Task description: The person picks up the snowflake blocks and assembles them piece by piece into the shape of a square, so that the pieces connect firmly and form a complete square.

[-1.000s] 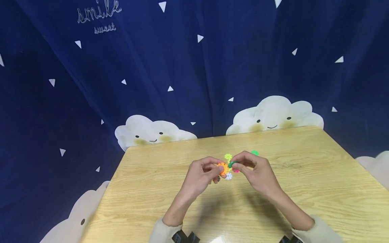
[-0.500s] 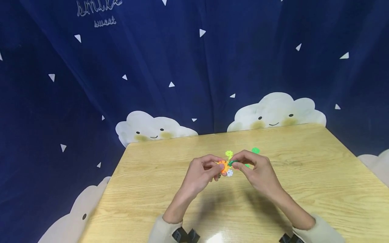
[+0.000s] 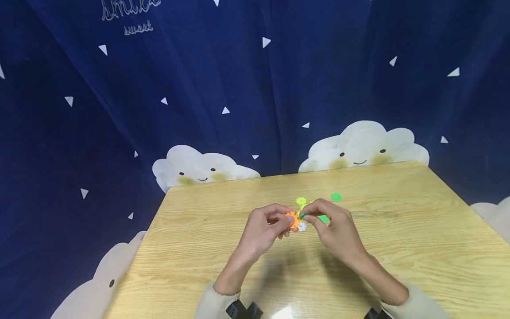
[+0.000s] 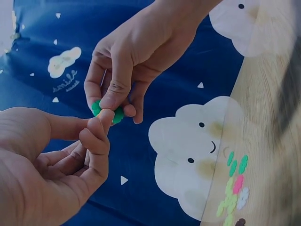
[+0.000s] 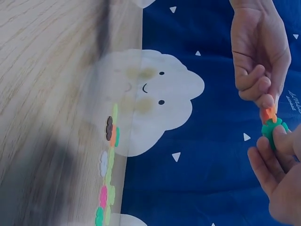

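My left hand (image 3: 260,228) pinches an orange snowflake disc (image 3: 293,219), a flat toy building piece with a notched rim. A green snowflake disc (image 5: 271,133) is between the thumb and fingers of my right hand (image 3: 338,227). In the right wrist view the two discs meet rim to rim, the green one turned across the orange. Both hands are raised over the table with fingertips close together. In the left wrist view fingers cover most of the orange disc, and the green disc (image 4: 96,108) shows around the right thumb.
Loose snowflake discs lie on the wooden table (image 3: 191,248) beyond and beneath the hands: yellow-green ones (image 3: 301,201), a white one (image 3: 302,227), green ones (image 3: 336,197), a pink one (image 4: 238,184) and a brown one (image 5: 109,128). A dark blue curtain (image 3: 223,79) hangs behind.
The head view has tilted down slightly. My right hand has shifted a little, and its green disc now shows narrower against the orange one. My left hand keeps its hold.
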The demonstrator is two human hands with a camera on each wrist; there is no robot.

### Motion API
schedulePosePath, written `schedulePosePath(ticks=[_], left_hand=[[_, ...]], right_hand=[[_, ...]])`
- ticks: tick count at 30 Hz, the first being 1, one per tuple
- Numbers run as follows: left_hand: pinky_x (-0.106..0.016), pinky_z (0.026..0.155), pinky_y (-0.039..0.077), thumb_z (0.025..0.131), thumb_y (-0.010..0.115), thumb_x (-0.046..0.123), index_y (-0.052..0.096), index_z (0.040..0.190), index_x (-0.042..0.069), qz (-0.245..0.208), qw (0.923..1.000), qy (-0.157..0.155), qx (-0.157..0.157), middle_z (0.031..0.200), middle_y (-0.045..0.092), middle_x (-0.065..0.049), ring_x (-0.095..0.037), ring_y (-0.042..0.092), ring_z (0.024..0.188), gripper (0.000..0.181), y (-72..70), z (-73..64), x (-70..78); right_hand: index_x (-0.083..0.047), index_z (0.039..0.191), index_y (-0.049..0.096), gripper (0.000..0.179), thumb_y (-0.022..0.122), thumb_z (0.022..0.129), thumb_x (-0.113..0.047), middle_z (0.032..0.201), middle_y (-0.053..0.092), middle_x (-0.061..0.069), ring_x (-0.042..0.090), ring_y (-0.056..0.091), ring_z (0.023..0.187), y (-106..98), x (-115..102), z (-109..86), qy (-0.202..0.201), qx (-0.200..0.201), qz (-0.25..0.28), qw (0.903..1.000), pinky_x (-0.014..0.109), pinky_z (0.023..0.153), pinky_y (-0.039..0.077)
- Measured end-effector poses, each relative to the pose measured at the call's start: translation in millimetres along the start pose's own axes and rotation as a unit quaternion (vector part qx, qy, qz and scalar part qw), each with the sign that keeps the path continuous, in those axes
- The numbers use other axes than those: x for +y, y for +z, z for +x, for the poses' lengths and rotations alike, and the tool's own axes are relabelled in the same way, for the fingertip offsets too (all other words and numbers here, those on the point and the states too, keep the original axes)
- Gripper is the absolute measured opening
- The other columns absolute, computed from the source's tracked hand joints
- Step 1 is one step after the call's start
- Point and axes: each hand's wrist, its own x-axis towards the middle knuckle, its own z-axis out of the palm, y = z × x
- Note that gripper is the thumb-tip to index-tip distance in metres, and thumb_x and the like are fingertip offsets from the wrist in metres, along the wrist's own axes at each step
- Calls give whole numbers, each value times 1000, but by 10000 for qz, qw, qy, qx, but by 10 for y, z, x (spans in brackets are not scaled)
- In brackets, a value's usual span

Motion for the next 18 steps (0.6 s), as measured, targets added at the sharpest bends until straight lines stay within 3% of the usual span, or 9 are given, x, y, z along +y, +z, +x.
schedulePosePath(ticks=[5,12,18], left_hand=[[-20,58,49,94,71,3,75,106,0,21,10000,45,6,80,75,-18,-10,61,60,13,18,-9,1],[-20,57,49,95,70,3,76,104,3,-83,10000,-19,15,81,78,-10,-14,64,61,11,57,-27,30],[-20,58,49,95,70,2,76,104,2,-164,9999,-11,12,81,78,-11,-14,64,60,11,78,-39,34]], right_hand=[[-14,89,71,34,81,77,16,84,71,-8,7,65,77,30,-13,-12,-246,124,-9,9996,13,69,49],[-13,86,69,38,79,74,22,83,68,-8,6,64,77,56,-37,-17,-269,196,-77,9994,13,69,50],[-12,84,68,39,77,73,25,82,67,-7,6,63,76,83,-49,-36,-304,244,-54,9992,13,68,49]])
